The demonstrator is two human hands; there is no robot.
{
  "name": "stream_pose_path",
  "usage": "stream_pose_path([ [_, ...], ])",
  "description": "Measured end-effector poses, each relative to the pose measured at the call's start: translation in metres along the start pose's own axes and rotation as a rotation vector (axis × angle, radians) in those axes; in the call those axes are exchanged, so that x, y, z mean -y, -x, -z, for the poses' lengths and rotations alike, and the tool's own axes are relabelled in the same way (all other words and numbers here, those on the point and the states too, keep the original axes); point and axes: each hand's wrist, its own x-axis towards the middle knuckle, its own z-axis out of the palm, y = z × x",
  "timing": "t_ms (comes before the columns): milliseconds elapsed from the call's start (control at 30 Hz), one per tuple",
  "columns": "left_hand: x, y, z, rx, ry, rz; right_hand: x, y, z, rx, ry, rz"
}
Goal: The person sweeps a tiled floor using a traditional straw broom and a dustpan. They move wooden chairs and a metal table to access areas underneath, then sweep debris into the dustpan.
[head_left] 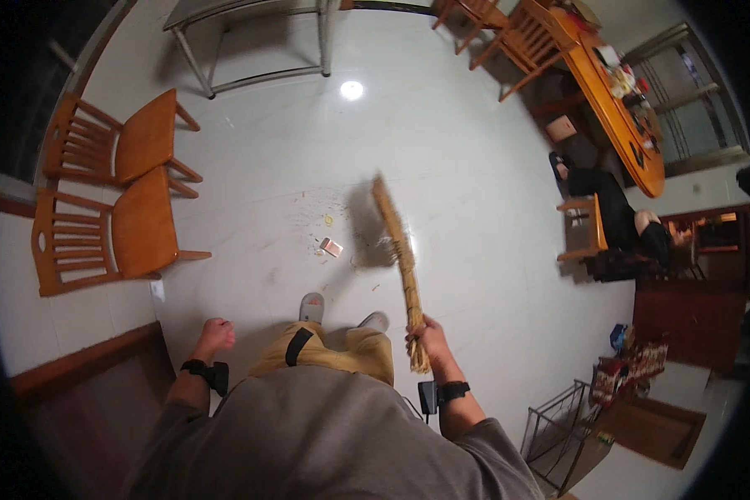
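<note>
My right hand (429,337) grips the bound handle of a straw hand broom (404,256). The broom points away from me, its far end blurred and its shadow on the floor to its left. Left of the broom, on pale glossy floor tiles (475,300), lie a small box like a cigarette pack (332,247), a yellow curled scrap (329,220) and scattered small debris (300,215). My left hand (215,335) hangs at my left side, fingers curled, with nothing visible in it. Black straps with devices circle both wrists.
Two wooden chairs (144,225) line the left wall. A metal-framed table (269,72) stands ahead. At right, a person (612,212) sits near a wooden table (612,106) bearing various items; more chairs (528,44) stand beyond. A metal rack (559,415) is at lower right.
</note>
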Motion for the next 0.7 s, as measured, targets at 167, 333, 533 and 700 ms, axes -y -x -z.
stream_pose_path([
  [167,0.015,0.044,-0.005,-0.090,0.299,0.007,0.070,-0.105,0.043,-0.087,0.133,0.206],
  [333,0.062,0.122,-0.029,-0.239,0.438,0.202,0.121,-0.222,0.097,-0.294,-0.064,0.183],
  [533,0.093,0.194,-0.129,-0.250,-0.438,0.051,0.158,-0.319,0.146,-0.106,-0.485,0.052],
  [700,0.068,0.213,-0.198,-0.244,0.344,0.476,0.157,-0.371,0.054,-0.055,-0.487,-0.035],
])
